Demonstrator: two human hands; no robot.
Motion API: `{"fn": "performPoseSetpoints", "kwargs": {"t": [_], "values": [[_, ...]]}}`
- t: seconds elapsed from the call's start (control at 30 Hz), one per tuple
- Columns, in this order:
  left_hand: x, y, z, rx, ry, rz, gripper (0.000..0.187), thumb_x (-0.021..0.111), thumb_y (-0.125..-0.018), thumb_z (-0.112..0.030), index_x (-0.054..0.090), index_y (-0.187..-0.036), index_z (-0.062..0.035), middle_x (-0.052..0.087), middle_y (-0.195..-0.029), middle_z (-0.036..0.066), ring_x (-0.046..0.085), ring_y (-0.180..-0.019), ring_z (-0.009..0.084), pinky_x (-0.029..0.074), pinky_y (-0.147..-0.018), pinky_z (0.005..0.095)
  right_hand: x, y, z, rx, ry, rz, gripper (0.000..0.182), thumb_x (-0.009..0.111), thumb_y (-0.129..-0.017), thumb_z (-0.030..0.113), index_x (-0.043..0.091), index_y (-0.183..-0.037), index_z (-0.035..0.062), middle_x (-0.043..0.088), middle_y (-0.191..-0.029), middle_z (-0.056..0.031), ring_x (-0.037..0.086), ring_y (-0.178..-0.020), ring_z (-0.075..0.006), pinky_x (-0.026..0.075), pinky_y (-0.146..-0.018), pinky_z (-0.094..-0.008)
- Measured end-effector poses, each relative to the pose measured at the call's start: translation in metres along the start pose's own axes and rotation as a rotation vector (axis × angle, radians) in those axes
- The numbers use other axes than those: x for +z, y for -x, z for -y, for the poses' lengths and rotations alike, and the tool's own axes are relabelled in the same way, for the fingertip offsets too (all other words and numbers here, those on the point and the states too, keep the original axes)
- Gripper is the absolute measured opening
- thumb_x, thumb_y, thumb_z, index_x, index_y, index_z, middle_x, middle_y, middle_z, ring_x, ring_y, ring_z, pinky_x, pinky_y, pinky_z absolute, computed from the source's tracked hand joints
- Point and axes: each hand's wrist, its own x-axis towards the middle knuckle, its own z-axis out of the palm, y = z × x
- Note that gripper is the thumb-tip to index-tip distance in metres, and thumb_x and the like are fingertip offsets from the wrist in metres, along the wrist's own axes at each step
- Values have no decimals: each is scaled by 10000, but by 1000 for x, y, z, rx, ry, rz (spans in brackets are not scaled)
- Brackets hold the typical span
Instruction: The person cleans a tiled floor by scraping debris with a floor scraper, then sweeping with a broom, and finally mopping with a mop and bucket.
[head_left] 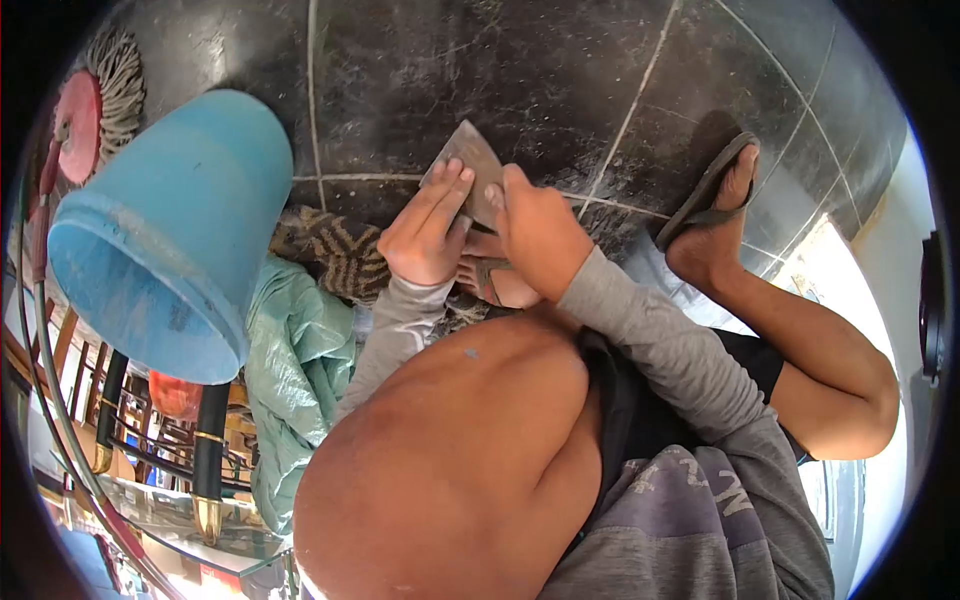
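Observation:
A flat, thin grey-brown plate (476, 172) with a pointed top corner is held in front of the body, above the dark floor. My left hand (430, 225) has its fingers, nearly straight, pressed on the plate's left side. On the right side, my right hand (545, 235) is closed round the plate's edge, its thumb on the face. What the plate is made of cannot be made out. A sandalled foot (510, 285) is just below the hands, partly hidden by them. A patterned brown cloth (335, 250) lies to the left of my left hand.
A large blue bucket (190, 220) lies tipped at the left, beside a green plastic sheet (290, 370). A mop (115, 90) is at the upper left. Black table legs (210, 440) with gold tips show lower left. My other sandalled foot (725, 205) rests on the tiles at the right.

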Motion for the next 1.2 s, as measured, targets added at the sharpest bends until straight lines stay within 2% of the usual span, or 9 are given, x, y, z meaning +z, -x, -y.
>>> {"fn": "performPoseSetpoints", "kwargs": {"t": [0.07, 0.13, 0.27, 0.37, 0.5, 0.63, 1.1, 1.2], "values": [[-1, 0, -2, -13, 31, 25, 602, 671, -518, 114, 678, -1105, -20, 655, -1137, 169, 619, -1110, 301, 518, -932, 353, 2, -1, 2, -14, -8, -4, 225, 455, -966, 197, 450, -948, -27, 598, -694, -300, 602, -689, -490, 482, -612, -551], [0, 2, -7, -2, 24, 35, 608, 668, -512, 93, 678, -1108, -29, 661, -1132, 149, 626, -1101, 279, 529, -917, 336, -2, 10, -5, 49, -8, 7, 223, 453, -966, 190, 449, -942, -31, 595, -686, -298, 603, -683, -488, 483, -604, -545], [0, -2, 1, 23, -20, 12, 603, 670, -515, 61, 679, -1109, -44, 662, -1145, 116, 631, -1093, 255, 544, -891, 316, 5, 1, 4, -10, 4, -68, 213, 458, -967, 186, 455, -934, -25, 588, -675, -297, 593, -674, -494, 481, -597, -539], [4, -4, 0, 49, 0, 30, 575, 670, -529, 63, 688, -1092, -50, 668, -1133, 98, 631, -1092, 256, 548, -883, 311, -1, 9, 1, 87, -10, -48, 200, 466, -965, 181, 449, -936, -17, 584, -670, -294, 588, -677, -494, 475, -593, -538], [-1, -12, 4, 39, -18, -6, 584, 688, -515, 57, 689, -1089, -52, 669, -1135, 90, 634, -1090, 247, 553, -871, 305, 0, 5, 7, 31, -58, -98, 187, 485, -957, 168, 446, -939, -14, 581, -664, -285, 588, -677, -488, 463, -588, -538], [-2, -9, -1, 0, 16, 55, 605, 681, -511, 59, 690, -1103, -66, 667, -1140, 93, 630, -1098, 249, 547, -890, 313, 1, 4, 7, 31, -58, -85, 188, 498, -950, 158, 442, -940, -21, 581, -661, -281, 589, -673, -485, 457, -586, -539], [5, -4, -2, -58, 72, -58, 574, 631, -570, 84, 681, -1126, -53, 660, -1157, 112, 613, -1125, 273, 525, -937, 340, 2, 2, 10, 14, 53, -77, 203, 482, -962, 181, 438, -943, -16, 576, -641, -266, 590, -635, -470, 465, -570, -534], [13, -3, -8, -96, 96, -115, 600, 616, -530, 119, 680, -1111, -15, 658, -1149, 153, 607, -1130, 314, 508, -959, 365, -8, 0, 13, -5, 108, -43, 191, 494, -957, 169, 439, -958, -14, 578, -656, -262, 594, -635, -455, 462, -556, -522]]}}
